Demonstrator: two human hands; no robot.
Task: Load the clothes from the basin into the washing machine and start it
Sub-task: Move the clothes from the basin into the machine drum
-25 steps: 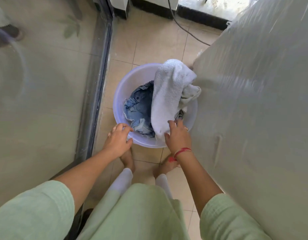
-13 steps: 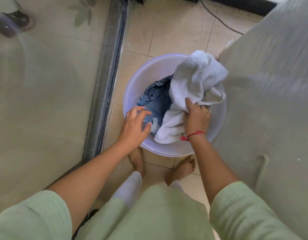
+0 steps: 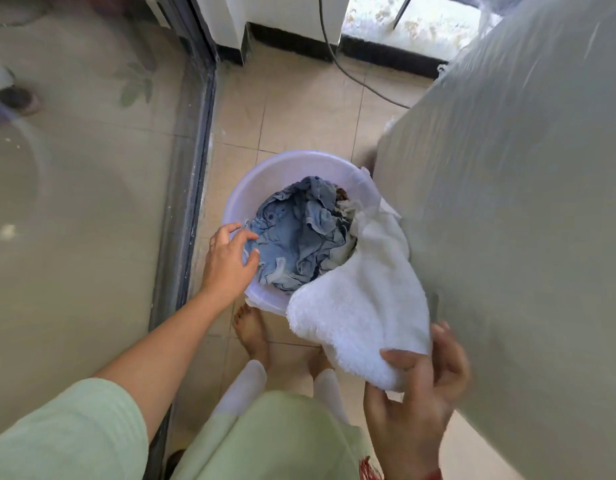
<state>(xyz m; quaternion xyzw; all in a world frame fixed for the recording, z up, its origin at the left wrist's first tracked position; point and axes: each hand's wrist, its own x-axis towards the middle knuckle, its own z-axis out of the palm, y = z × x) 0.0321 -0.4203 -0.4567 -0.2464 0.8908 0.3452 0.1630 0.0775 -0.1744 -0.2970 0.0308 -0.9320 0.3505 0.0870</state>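
Right: our right hand [image 3: 417,386] pinches a white towel [image 3: 358,306], thumb on top.
Towel: it trails over the basin [image 3: 254,181] rim.
Left: our left hand [image 3: 230,261], fingers loosely spread, holds nothing at the basin's left rim.
Basin: on the floor [image 3: 299,109], holding denim clothes [image 3: 299,237], beside the washing machine [image 3: 524,202].

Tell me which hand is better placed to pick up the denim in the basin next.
Left. The left hand is open at the basin rim beside the denim; the right hand has its grip on the white towel, partly lifted out.
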